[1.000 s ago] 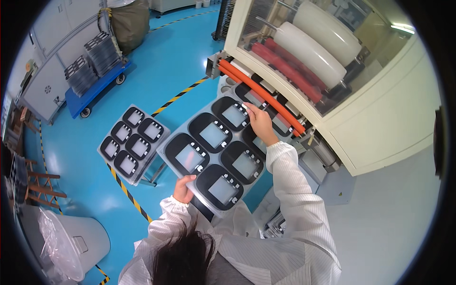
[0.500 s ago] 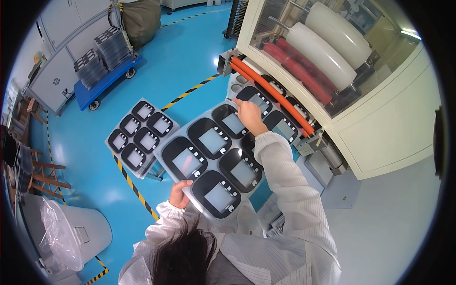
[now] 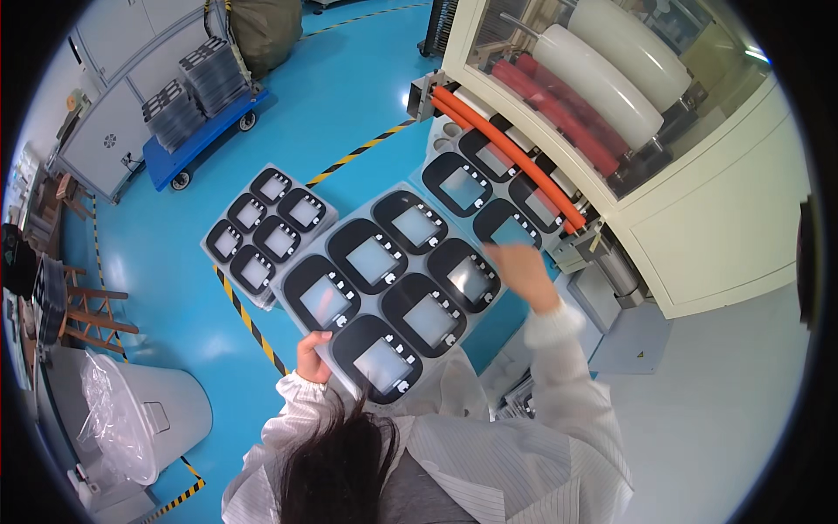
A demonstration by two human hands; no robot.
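Observation:
A pale sheet with several black rounded panels (image 3: 375,262), each with a light rectangular window, lies tilted in front of me. My left hand (image 3: 312,356) grips its near left edge, thumb on top and the other fingers hidden beneath. My right hand (image 3: 526,275) is off this sheet, past its right edge, over the near corner of a similar panel sheet (image 3: 458,185) that lies beneath the orange roller (image 3: 506,155). Motion blur smears its fingers, so I cannot tell whether it touches that sheet.
A cream machine (image 3: 707,218) with white and red rollers behind a window stands at right. Beyond my left hand is a stack of similar sheets (image 3: 278,237). A blue trolley (image 3: 205,135) carries more stacks. A white bin (image 3: 179,406) and a wooden stool (image 3: 96,306) stand at left.
My right hand has left the far edge of the held sheet and moved right and nearer. The held sheet has shifted slightly left, apart from the one at the roller.

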